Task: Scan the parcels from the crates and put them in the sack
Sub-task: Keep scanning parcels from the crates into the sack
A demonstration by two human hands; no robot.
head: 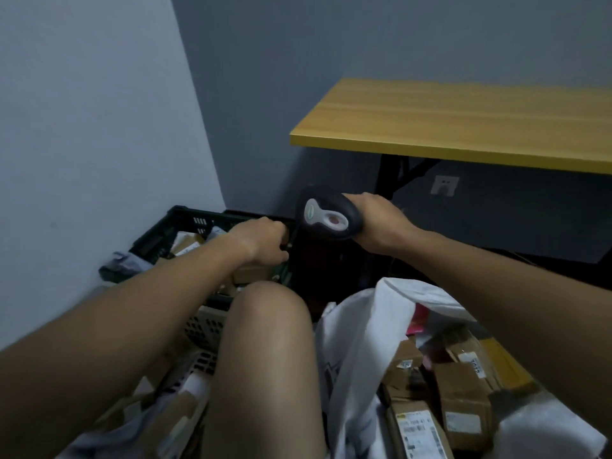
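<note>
- I take the dark crate (155, 238) in the corner as my landmark; the grey walls (82, 127) meet just behind it.
- Right of the crate and higher up, I see a yellow-topped table (463, 117) on black legs, with a wall socket (444, 185) beneath it.
- My bare knee (265, 342) rises in front of the crate and hides its near right corner and part of a paler crate (205, 326) below it.
- Right of the crate, past the knee, the white sack (361, 342) lies open; brown cardboard parcels in the sack (463, 399) carry printed labels, and something pink shows at its far side.
- The crate itself holds brown parcels (188, 243) and some grey wrapped ones; a grey bundle (122, 263) hangs over its left rim.
- My left forearm crosses the crate and blocks much of its contents.
- My left hand (261, 243) sits at the crate's right rim, fingers curled downward; what they close on is hidden, so I cannot tell its grip.
- My right hand (377, 223), just right of the crate and above it, grips the black scanner (326, 215) by its handle, the head pointing toward the crate.
</note>
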